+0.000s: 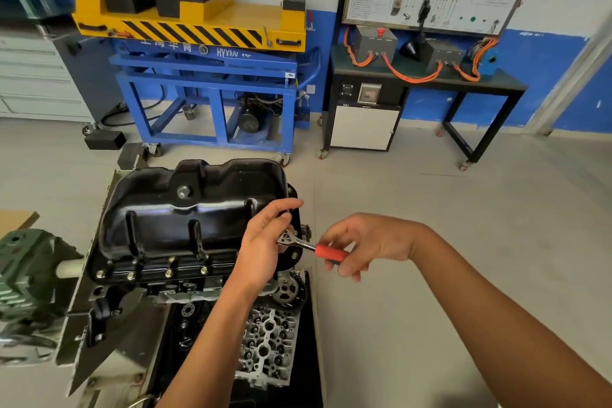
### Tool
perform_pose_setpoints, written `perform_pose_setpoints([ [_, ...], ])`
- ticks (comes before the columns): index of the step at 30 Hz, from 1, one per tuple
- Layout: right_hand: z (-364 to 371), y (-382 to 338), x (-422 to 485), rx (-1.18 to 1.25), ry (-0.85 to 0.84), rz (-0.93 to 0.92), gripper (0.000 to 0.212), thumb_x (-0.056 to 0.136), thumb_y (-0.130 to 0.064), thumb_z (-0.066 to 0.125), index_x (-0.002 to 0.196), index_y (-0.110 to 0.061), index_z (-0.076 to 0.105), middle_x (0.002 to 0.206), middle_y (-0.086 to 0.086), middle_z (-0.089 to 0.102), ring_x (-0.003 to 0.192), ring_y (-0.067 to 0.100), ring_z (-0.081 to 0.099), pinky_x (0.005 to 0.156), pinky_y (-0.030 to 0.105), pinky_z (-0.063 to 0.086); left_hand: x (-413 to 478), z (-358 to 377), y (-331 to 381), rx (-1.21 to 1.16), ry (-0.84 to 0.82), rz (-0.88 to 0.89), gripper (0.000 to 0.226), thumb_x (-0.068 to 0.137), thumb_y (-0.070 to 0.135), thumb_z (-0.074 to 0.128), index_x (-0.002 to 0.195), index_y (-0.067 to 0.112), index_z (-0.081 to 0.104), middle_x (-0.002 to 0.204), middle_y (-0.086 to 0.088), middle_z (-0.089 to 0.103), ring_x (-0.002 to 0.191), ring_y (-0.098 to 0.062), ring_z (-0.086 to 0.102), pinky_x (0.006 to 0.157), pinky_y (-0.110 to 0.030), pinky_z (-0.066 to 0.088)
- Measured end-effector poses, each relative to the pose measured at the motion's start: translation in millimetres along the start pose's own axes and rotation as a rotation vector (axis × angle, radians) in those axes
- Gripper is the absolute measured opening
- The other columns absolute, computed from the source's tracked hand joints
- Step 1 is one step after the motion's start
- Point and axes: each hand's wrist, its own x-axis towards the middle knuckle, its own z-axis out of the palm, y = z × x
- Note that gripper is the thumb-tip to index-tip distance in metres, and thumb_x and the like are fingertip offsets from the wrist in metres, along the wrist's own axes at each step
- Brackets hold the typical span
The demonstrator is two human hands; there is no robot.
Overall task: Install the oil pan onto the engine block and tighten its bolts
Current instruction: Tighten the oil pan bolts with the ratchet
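A glossy black oil pan (185,212) sits upside-up on the engine block (185,288), with bolts (168,273) showing along its near flange. A ratchet wrench (308,246) with a red handle rests at the pan's right end. My left hand (265,242) grips the ratchet's metal head, pressing it down at the pan's right flange. My right hand (364,245) wraps loosely around the red handle. The bolt under the ratchet head is hidden by my left hand.
The engine hangs on a stand with a green gearbox (23,275) at the left. A cylinder head (268,341) lies below the block. Across the floor stand a blue and yellow lift cart (205,76) and a black bench (427,83) with orange cables.
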Motion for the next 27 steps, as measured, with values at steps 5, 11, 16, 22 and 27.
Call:
perform_pose_setpoints([
  [5, -26, -12, 5, -0.004, 0.330, -0.007, 0.041, 0.079, -0.010, 0.082, 0.117, -0.016, 0.066, 0.101, 0.007, 0.076, 0.068, 0.016, 0.068, 0.056, 0.023, 0.047, 0, 0, 1, -0.034, -0.006, -0.042, 0.034, 0.091, 0.030, 0.051, 0.118, 0.037, 0.071, 0.063, 0.010, 0.046, 0.061, -0.006, 0.043, 0.067, -0.022, 0.041],
  [11, -16, -30, 35, -0.368, 0.773, -0.295, 0.040, 0.081, -0.021, 0.082, 0.120, -0.023, 0.071, 0.119, -0.008, 0.068, 0.097, 0.010, 0.066, 0.090, 0.032, 0.053, 5, 1, 0, -0.101, -0.070, -0.063, 0.049, 0.092, 0.029, 0.050, 0.141, 0.019, 0.054, 0.054, 0.011, 0.034, 0.046, -0.006, 0.028, 0.046, -0.016, 0.025],
  [16, -3, -36, 49, -0.913, 0.807, -0.387, 0.038, 0.098, -0.030, 0.061, 0.135, -0.024, 0.061, 0.147, -0.004, 0.050, 0.133, 0.016, 0.040, 0.105, 0.035, 0.038, 9, -9, 0, -0.165, -0.107, -0.049, 0.049, 0.091, 0.041, 0.059, 0.139, 0.030, 0.059, 0.055, 0.014, 0.032, 0.046, -0.005, 0.026, 0.045, -0.016, 0.024],
  [22, 0, -39, 39, -0.968, 0.761, -0.302, 0.044, 0.097, -0.033, 0.060, 0.140, -0.025, 0.054, 0.147, -0.006, 0.048, 0.133, 0.013, 0.040, 0.106, 0.038, 0.043, 8, -14, -1, -0.089, -0.080, 0.007, 0.053, 0.087, 0.048, 0.064, 0.136, 0.029, 0.060, 0.057, 0.008, 0.031, 0.049, -0.007, 0.026, 0.047, -0.017, 0.026],
  [27, 2, -50, 14, -0.951, 0.714, -0.241, 0.030, 0.095, -0.037, 0.061, 0.124, -0.032, 0.067, 0.115, -0.009, 0.058, 0.100, 0.012, 0.056, 0.084, 0.036, 0.051, 13, -16, -3, -0.106, 0.137, -0.002, 0.031, 0.088, 0.043, 0.060, 0.112, 0.027, 0.073, 0.057, 0.005, 0.034, 0.050, -0.009, 0.028, 0.048, -0.019, 0.028],
])
